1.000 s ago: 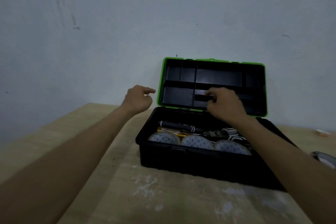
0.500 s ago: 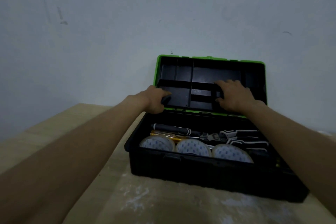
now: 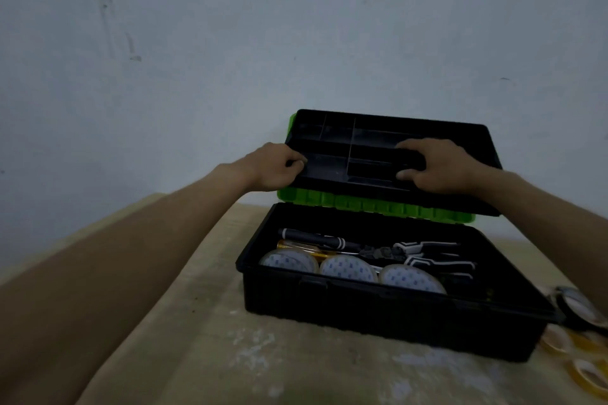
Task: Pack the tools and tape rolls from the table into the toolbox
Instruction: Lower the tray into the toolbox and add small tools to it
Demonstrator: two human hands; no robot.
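Observation:
The black toolbox stands open on the table, its green lid hinged at the back. A black compartment tray sits against the lid's inside, tilted toward me. My left hand grips the tray's left edge with curled fingers. My right hand holds the tray's right part, fingers hooked over a divider and thumb below. Inside the box lie three white-faced tape rolls, a black screwdriver, a yellow-handled tool and black-and-white pliers.
The wooden table carries white smears in front of the box. Right of the box lie a dark tape roll and some yellow tape rolls near the frame edge. A pale wall stands close behind the lid.
Both hands have taken hold of the tray in the lid. It has tipped forward from nearly upright, so the green rim now shows beneath it.

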